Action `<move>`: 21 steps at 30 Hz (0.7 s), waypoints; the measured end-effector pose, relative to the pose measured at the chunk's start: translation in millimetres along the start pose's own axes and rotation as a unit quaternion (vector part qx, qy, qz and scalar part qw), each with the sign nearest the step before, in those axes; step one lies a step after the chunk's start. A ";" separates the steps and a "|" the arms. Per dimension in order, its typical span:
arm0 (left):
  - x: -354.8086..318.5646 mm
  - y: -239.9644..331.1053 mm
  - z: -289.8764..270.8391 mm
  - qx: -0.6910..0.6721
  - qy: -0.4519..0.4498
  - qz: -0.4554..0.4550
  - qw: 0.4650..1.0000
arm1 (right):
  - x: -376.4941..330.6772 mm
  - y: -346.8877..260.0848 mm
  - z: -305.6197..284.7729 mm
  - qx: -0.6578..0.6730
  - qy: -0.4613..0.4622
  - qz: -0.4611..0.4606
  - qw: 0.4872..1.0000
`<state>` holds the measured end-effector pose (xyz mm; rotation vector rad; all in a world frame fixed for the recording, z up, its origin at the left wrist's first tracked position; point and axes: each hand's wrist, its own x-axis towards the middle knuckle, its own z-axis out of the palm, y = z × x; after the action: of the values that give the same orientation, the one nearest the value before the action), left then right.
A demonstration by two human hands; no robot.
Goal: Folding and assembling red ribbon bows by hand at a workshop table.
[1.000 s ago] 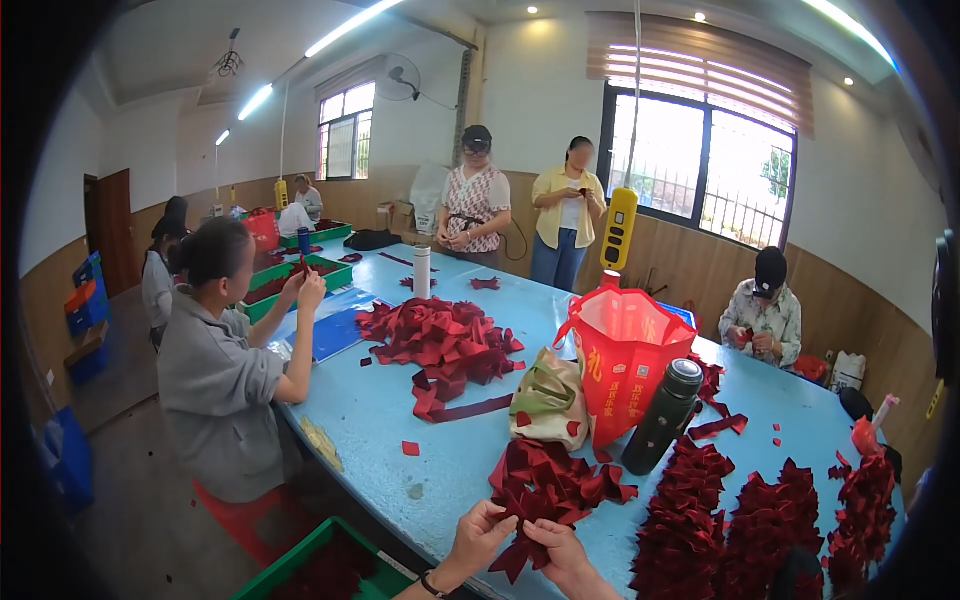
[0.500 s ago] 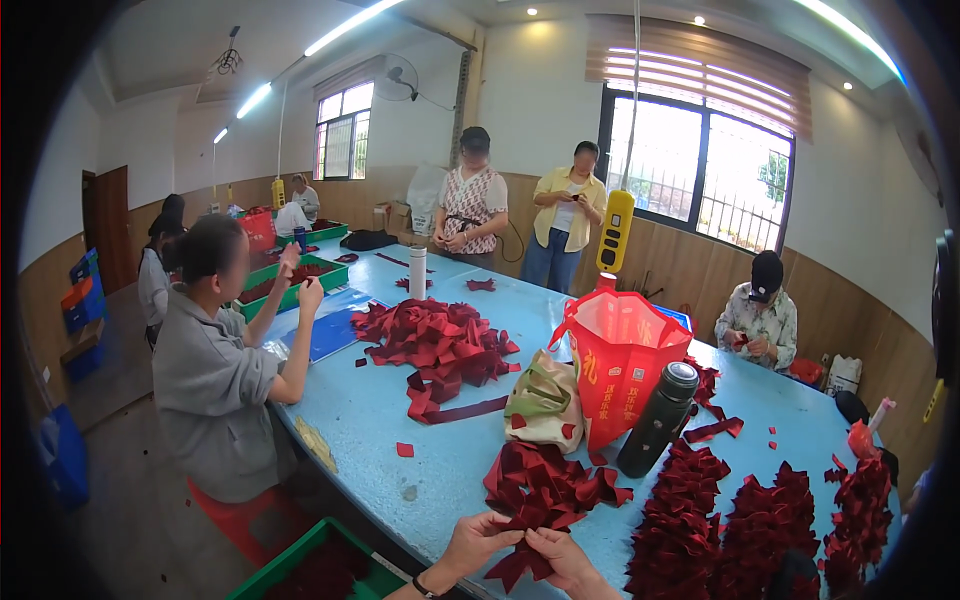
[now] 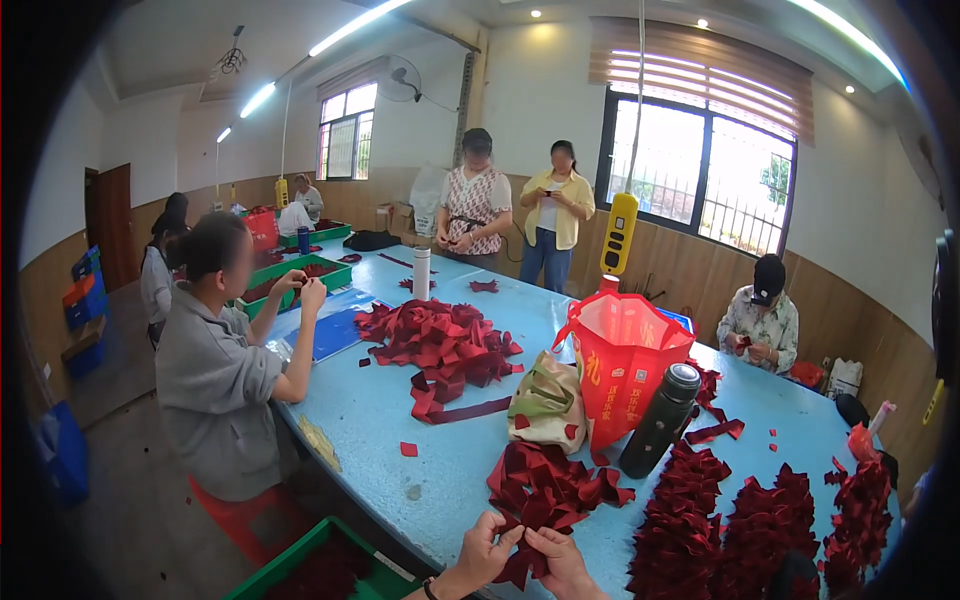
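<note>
Down at the lower edge of my head view, I have both bare hands close together over the near side of the pale blue table [image 3: 455, 455]. My left hand [image 3: 482, 553], with a dark band [image 3: 430, 588] at its wrist, has thumb and fingers drawn narrow on a dark red ribbon piece [image 3: 520, 566]. My right hand [image 3: 556, 557] pinches the same piece from the other side, fingertips near those of the left. The piece sits between the two hands, its pointed ends hanging below them; I cannot tell how it is folded under the fingers.

Just beyond my fingertips lies a loose pile of red ribbon [image 3: 548, 488]. Behind that I see a beige and green cloth bag [image 3: 547, 402], a red carrier bag [image 3: 622, 395] and a dark green bottle [image 3: 661, 422], which stands tilted in my view. To the right, dense rows of ribbon pieces [image 3: 678, 520] run along the tabletop. Lower left, a green crate [image 3: 280, 556] holds more dark red pieces. Beyond it, a co-worker in grey [image 3: 225, 365] sits with both hands raised together.
</note>
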<state>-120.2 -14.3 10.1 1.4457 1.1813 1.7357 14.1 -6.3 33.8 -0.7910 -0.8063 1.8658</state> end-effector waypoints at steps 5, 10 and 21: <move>2.1 -4.1 -1.5 0.043 0.008 -0.031 0.999 | 13.0 4.1 -13.6 -0.050 0.034 0.014 0.998; 9.1 -4.6 -6.8 -0.124 -0.054 -0.115 0.984 | 7.1 -8.2 -11.6 -0.079 0.031 -0.007 0.996; -2.4 4.5 0.7 -0.064 -0.062 -0.106 0.990 | -4.5 -9.6 -21.7 -0.100 0.039 0.043 0.993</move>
<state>-118.5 -18.1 13.1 1.2830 1.0932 1.5256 37.6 -2.6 29.7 -1.0325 -0.9315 1.8350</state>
